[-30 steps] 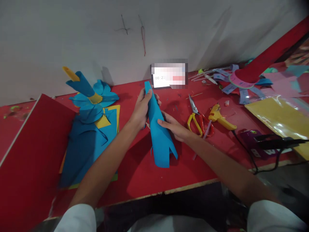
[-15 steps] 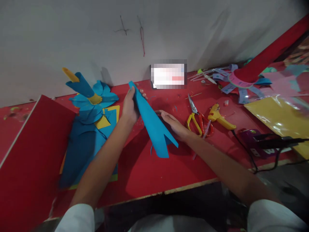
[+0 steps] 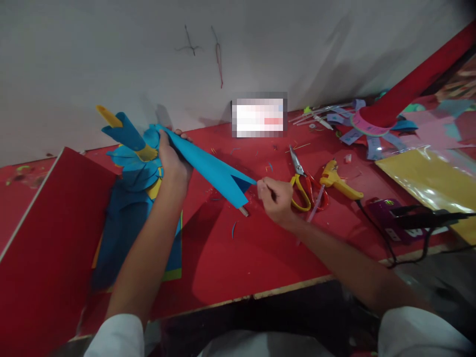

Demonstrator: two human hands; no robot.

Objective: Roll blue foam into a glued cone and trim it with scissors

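A rolled blue paper cone (image 3: 208, 163) slants above the red table, with a notch cut into its wide lower end. My left hand (image 3: 174, 158) is wrapped round its narrow upper end. At the pointed corner of the wide end, my right hand (image 3: 275, 198) has its fingers curled in a pinch on the tip. A small greyish stick-like piece (image 3: 243, 211) shows just below the cone's wide end. Behind my left hand stands a blue paper flower (image 3: 128, 173) with a rolled blue tube (image 3: 126, 134) and a yellow tip.
Right of my right hand lie scissors (image 3: 298, 171) with yellow and red handles, and a yellow glue gun (image 3: 338, 181) with its cord. A phone (image 3: 259, 116) leans on the wall. Blue sheets (image 3: 130, 238) and a red panel (image 3: 55, 238) occupy the left. A yellow packet (image 3: 427, 178) lies right.
My left hand has moved left with the cone, which now slants flatter. From beside the cone, my right hand has shifted to its pointed corner and its fingers have closed.
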